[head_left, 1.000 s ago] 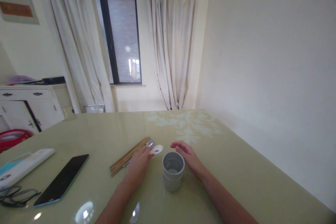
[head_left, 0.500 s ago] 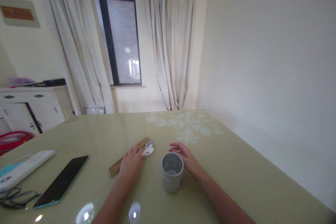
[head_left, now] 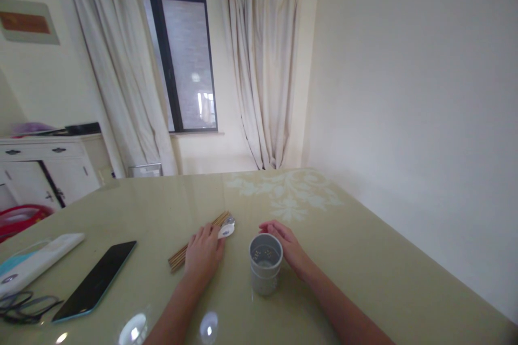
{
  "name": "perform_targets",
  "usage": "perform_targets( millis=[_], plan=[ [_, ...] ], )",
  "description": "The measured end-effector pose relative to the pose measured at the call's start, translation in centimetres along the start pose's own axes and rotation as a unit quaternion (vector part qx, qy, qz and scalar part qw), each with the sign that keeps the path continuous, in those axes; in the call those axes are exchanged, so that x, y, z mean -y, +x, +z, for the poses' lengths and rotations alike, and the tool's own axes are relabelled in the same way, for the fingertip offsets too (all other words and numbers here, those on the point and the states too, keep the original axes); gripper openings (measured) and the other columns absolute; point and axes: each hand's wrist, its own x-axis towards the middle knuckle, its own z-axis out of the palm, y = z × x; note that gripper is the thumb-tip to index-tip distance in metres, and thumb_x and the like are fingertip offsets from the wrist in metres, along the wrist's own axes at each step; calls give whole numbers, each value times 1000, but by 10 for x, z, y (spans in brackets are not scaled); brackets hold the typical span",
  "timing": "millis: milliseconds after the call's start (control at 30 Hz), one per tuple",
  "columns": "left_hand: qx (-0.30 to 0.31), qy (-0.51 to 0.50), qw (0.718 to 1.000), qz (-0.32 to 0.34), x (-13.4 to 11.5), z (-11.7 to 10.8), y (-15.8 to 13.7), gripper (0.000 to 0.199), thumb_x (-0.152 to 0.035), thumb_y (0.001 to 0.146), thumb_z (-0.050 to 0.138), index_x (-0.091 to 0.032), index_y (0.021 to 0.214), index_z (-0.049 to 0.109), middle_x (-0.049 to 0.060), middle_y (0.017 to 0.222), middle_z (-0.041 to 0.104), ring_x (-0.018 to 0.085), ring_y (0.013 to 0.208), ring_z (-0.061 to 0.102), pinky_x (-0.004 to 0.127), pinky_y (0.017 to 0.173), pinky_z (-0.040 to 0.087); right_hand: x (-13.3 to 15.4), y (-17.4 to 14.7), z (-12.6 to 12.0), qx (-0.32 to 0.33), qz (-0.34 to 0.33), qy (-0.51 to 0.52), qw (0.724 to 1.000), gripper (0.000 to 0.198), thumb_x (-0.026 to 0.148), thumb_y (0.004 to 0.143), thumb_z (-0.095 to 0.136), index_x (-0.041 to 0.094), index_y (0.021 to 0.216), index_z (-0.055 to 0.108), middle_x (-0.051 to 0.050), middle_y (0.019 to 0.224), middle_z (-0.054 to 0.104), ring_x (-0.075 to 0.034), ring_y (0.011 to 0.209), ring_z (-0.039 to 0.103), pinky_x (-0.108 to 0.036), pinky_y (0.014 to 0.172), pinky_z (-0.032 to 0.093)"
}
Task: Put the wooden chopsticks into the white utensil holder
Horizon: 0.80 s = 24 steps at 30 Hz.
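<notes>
Head view: glossy pale-green table (head_left: 364,259), grey perforated plastic cup (head_left: 265,262) upright, right hand (head_left: 288,245) curled loosely behind it, gripping nothing. Left hand (head_left: 204,252) pulled back leftward onto bundle of wooden chopsticks (head_left: 190,245), fingertips pinching small white ceramic spoon (head_left: 225,230), now further from the cup.

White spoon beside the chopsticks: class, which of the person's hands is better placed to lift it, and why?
Left. The left hand lies on the chopsticks, fingertips at the white spoon; the right hand rests beside the grey cup.
</notes>
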Motion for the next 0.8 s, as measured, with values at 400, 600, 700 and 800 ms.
perform_targets(
  millis=[400,600,700,800],
  plan=[
    [176,-588,769,179,-58,-23,-38,105,-77,76,77,-24,160,42,17,159,52,38,149,47,54,124,39,-1,-6,-6,47,-25,55,997,65,78,97,49,24,122,73,-11,120,76,-30,115,69,-50,108,47],
    [149,-550,807,154,-60,-23,-35,78,-40,82,84,-25,151,50,14,151,60,33,141,56,52,122,42,-11,-1,-6,44,-29,9,999,65,79,97,48,24,121,73,-11,119,75,-29,114,68,-47,102,50],
    [84,-504,853,107,-44,-19,-23,66,-36,84,79,-22,143,53,15,143,65,33,134,60,54,120,43,-15,5,-10,11,-28,-17,999,74,88,90,48,23,115,74,-13,113,75,-29,105,68,-44,91,52],
    [20,-479,876,56,-26,-10,-11,65,-39,85,75,-19,142,51,16,143,64,32,135,60,55,121,41,-17,9,-15,-24,-29,-36,999,77,91,87,47,23,111,73,-13,108,74,-27,97,67,-41,85,52]
  ],
)
